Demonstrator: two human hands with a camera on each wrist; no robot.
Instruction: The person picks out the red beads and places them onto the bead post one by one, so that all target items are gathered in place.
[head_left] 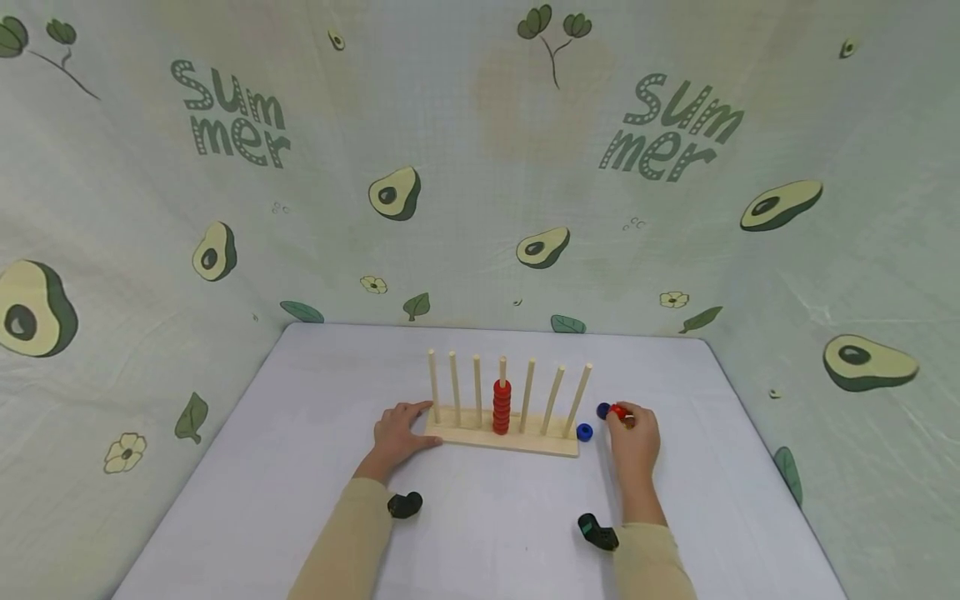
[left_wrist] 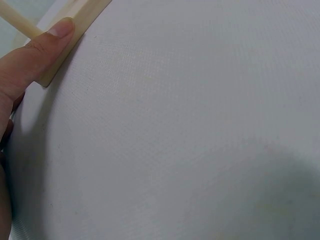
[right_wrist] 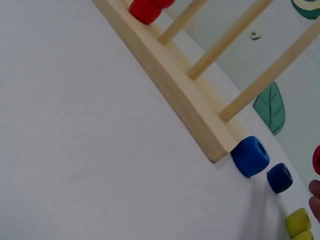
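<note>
A wooden peg rack (head_left: 480, 437) with several upright pegs stands on the table; red beads (head_left: 502, 408) are stacked on its middle peg. My left hand (head_left: 397, 435) holds the rack's left end, index finger at the back corner and thumb (left_wrist: 55, 37) on the front of the base. Off the right end, my right hand (head_left: 636, 437) pinches a red bead (head_left: 618, 411) between thumb and fingers. In the right wrist view, only fingertips (right_wrist: 315, 197) and part of that bead (right_wrist: 317, 160) show at the right edge.
One blue bead (head_left: 584, 432) lies against the rack's right end, with a darker blue bead (head_left: 603, 410) just beyond it. Yellow beads (right_wrist: 298, 223) lie near the right fingertips. A printed cloth (head_left: 465, 283) rises behind the white table (head_left: 480, 517).
</note>
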